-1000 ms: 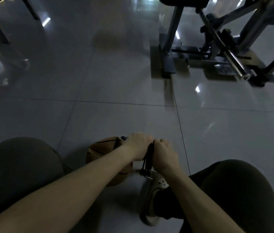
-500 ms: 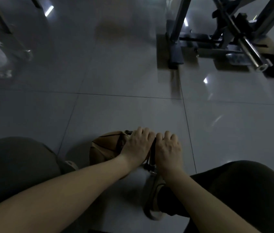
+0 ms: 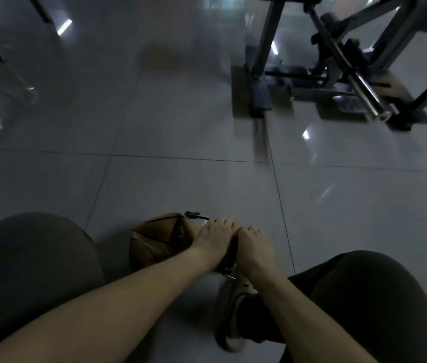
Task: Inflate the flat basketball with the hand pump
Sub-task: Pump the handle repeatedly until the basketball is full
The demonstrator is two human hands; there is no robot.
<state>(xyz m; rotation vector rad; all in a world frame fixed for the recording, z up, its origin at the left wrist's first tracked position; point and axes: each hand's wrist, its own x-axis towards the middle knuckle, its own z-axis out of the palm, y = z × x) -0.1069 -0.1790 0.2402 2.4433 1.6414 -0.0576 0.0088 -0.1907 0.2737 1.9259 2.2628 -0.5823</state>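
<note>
Mid-pump: left grip (image 3: 217, 243) and right grip (image 3: 255, 248) are curling together over the hand pump (image 3: 232, 254) handle, flat basketball (image 3: 160, 239) lying creased on the floor (image 3: 181, 179) just left of them; lopsided push is risking tipping the pump, yanking the hose (image 3: 198, 215) out.

Both my bare forearms reach forward and down, converging. My left hand (image 3: 217, 241) and right hand (image 3: 255, 247) sit side by side, knuckles up, each grip curled round the pump handle (image 3: 233, 248).
</note>
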